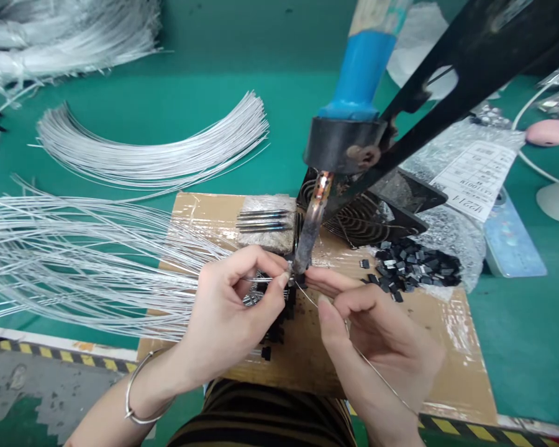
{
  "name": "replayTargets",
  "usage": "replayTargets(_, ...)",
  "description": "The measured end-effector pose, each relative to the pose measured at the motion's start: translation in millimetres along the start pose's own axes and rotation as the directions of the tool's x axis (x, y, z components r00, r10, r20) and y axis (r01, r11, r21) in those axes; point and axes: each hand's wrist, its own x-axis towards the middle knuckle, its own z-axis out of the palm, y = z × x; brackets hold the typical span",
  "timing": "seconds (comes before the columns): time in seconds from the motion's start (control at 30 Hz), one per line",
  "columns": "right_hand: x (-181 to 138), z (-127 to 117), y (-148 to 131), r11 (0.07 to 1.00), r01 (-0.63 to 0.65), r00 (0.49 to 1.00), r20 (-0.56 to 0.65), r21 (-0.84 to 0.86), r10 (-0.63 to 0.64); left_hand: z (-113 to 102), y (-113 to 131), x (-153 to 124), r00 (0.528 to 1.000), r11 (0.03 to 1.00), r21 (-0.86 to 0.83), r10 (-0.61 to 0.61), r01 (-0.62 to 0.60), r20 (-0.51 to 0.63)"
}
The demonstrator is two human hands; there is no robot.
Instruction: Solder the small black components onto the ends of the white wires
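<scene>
My left hand (235, 310) is closed, thumb and forefinger pinching the end of a thin white wire (261, 279) just left of the soldering iron's tip. In my right hand (382, 341) a thin strand of solder wire (384, 380) runs across the palm and past the thumb, its end reaching toward the tip. The soldering iron (361, 74), with a blue handle, is held in a black bracket (447, 87) and points down between both hands. What lies directly under the tip is mostly hidden by my fingers. Several finished-looking wires (168, 298) trail left from under my left hand.
A cardboard sheet (447, 347) covers the green bench. On it are a pile of small black connectors (414, 267), a black fan (358, 217) and a pad with dark marks (265, 239). A white wire bundle (153, 146) lies behind. A labelled plastic bag (477, 177) sits right.
</scene>
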Motion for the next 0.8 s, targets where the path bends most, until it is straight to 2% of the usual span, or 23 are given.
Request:
replayTargets(0.2,0.0,-2.4,-2.2,1.0,-0.007,1.0,0.03,0.0,0.007,-0.9,-0.8,-2.7,1.0,1.0,-0.004,-0.004,0.004,-0.011)
replayTargets(0.4,0.0,-1.7,-2.1,0.999,-0.034,0.999,0.006,-0.027,0.035,0.2,-2.4,0.5,1.0,1.0,0.03,-0.01,0.01,-0.006)
replayTargets(0.67,-1.2,-0.5,1.4,0.993,0.03,1.0,-0.005,-0.11,-0.031,0.6,-2.4,-0.1,1.0,1.0,0.008,0.02,-0.02,-0.009)
replayTargets(0.8,-0.7,-0.9,2.6,0.992,0.061,0.998,0.001,-0.109,-0.061,0.2,-1.2,0.1,1.0,1.0,0.011,-0.006,0.007,-0.008)
